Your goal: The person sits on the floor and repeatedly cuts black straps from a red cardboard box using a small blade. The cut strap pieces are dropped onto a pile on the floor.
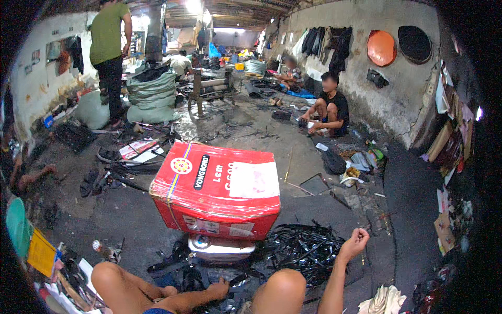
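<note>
Between my knees, low in the head view, my left hand (218,288) is closed among dark flat pieces (183,276) on the floor. Whatever its fingers hold is hidden. My right hand (357,243) is raised on the right with its fingertips drawn together in a pinch. Anything in that pinch is too small to make out. A tangled heap of shiny black strips (306,254) lies between my right hand and a large red carton (217,212). The carton, wrapped in clear tape, rests on a smaller white box (222,254) in front of me.
A crumpled cream cloth (383,301) lies at lower right. Yellow and teal containers (42,252) stand at left. Beyond the carton, a person in black (337,107) sits by the right wall, and another in green (110,36) stands near bulging sacks (151,94).
</note>
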A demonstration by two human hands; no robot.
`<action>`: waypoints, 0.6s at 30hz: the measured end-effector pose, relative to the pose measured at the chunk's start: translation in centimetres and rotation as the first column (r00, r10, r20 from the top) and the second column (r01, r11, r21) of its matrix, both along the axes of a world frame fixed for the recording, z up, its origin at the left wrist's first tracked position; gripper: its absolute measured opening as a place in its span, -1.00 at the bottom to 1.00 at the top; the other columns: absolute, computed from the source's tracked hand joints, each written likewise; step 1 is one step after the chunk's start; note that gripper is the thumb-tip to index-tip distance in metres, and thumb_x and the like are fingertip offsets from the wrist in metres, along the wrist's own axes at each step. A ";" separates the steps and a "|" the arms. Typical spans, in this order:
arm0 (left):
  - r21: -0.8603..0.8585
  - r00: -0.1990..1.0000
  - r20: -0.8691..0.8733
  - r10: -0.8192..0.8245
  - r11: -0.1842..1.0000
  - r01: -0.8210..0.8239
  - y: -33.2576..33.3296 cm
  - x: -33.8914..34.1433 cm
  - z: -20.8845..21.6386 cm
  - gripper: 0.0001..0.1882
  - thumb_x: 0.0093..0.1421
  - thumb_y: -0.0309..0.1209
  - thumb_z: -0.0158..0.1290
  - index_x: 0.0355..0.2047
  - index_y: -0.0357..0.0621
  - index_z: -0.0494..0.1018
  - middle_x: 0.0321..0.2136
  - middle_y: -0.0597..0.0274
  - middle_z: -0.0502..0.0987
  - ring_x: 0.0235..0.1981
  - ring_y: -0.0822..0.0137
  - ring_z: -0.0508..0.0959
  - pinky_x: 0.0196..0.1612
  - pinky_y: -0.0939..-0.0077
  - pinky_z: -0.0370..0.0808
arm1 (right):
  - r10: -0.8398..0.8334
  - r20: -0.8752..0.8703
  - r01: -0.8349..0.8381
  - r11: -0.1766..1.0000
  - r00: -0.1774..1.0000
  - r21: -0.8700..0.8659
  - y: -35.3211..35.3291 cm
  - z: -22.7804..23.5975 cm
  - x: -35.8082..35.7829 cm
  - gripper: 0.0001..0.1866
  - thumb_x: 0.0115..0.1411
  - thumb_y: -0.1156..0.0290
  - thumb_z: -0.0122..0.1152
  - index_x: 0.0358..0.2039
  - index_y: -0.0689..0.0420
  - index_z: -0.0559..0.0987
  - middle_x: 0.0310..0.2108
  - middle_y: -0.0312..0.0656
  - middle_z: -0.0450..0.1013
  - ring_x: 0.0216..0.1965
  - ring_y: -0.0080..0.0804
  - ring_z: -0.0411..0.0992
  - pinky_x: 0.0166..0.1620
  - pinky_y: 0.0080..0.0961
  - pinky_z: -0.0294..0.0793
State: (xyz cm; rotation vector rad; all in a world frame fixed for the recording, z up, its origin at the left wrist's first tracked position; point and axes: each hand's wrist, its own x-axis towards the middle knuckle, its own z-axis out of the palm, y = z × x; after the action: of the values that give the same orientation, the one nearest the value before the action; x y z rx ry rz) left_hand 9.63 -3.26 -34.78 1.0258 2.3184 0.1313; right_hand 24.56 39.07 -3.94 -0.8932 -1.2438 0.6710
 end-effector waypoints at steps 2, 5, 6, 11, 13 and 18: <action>-0.065 0.925 0.147 -0.350 0.930 0.362 0.7 -0.1 0.3 -0.48 0.09 -0.32 0.23 0.05 -0.27 0.48 0.10 -0.17 0.50 -0.11 -0.12 0.65 -0.19 -0.08 0.60 | 0.186 -0.061 -0.191 0.978 0.981 -0.090 -2.0 3.0 0.6 -0.91 0.36 0.43 0.18 -0.19 0.11 0.47 -0.39 -0.33 0.41 -0.49 -0.60 0.36 -0.44 -0.63 0.37; -0.061 0.738 0.306 -0.601 0.761 0.646 1.0 -1.5 3.5 -0.60 0.09 -0.34 0.22 -0.06 -0.26 0.55 -0.07 -0.10 0.59 -0.23 -0.06 0.69 -0.26 -0.07 0.60 | 0.481 -0.115 -0.494 0.856 0.869 -0.153 -5.8 7.1 -1.8 -0.92 0.32 0.47 0.22 -0.22 0.10 0.49 -0.48 -0.40 0.40 -0.53 -0.67 0.34 -0.50 -0.69 0.35; -0.059 0.705 0.332 -0.627 0.732 0.679 1.9 -2.6 5.6 -0.62 0.11 -0.31 0.21 -0.09 -0.25 0.56 -0.12 -0.08 0.60 -0.26 -0.04 0.68 -0.27 -0.06 0.60 | 0.571 -0.063 -0.572 0.801 0.819 -0.177 -8.0 8.7 -2.9 -0.92 0.30 0.47 0.24 -0.26 0.10 0.50 -0.49 -0.39 0.41 -0.53 -0.68 0.35 -0.50 -0.68 0.34; -0.026 0.559 0.462 -0.689 0.619 0.785 5.9 -6.2 25.0 -0.68 0.19 -0.21 0.16 -0.21 -0.21 0.59 -0.34 -0.01 0.63 -0.37 0.03 0.68 -0.32 0.00 0.59 | 0.881 0.357 -0.851 0.424 0.309 -0.310 -15.8 14.1 -5.0 -0.87 0.23 0.47 0.32 -0.20 0.16 0.61 -0.32 -0.29 0.56 -0.26 -0.51 0.52 -0.16 -0.50 0.52; 0.038 0.531 0.500 -0.684 0.630 0.776 4.7 -6.2 33.3 -0.68 0.23 -0.17 0.14 -0.26 -0.19 0.60 -0.43 0.02 0.64 -0.42 0.06 0.68 -0.34 0.02 0.58 | 0.883 0.469 -0.919 0.211 0.033 -0.334 -18.5 16.7 -5.9 -0.78 0.23 0.44 0.35 -0.12 0.18 0.63 -0.24 -0.21 0.59 -0.15 -0.41 0.55 -0.03 -0.43 0.52; 0.274 0.704 0.083 -0.705 0.695 0.664 -0.2 -5.6 46.9 -0.65 0.28 -0.12 0.10 -0.33 -0.18 0.61 -0.52 0.01 0.64 -0.44 0.04 0.68 -0.37 0.15 0.59 | 0.723 0.501 -0.854 -0.243 -0.476 -0.461 -21.6 18.4 -8.2 -0.30 0.18 0.20 0.45 0.24 0.21 0.40 0.15 -0.02 0.42 0.16 -0.21 0.43 0.22 -0.27 0.40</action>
State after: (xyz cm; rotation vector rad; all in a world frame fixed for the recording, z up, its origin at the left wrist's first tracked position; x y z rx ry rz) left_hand 4.08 -3.43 12.16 1.8556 1.6302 0.1764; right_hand 16.41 17.52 14.45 0.6164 -2.7762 1.5737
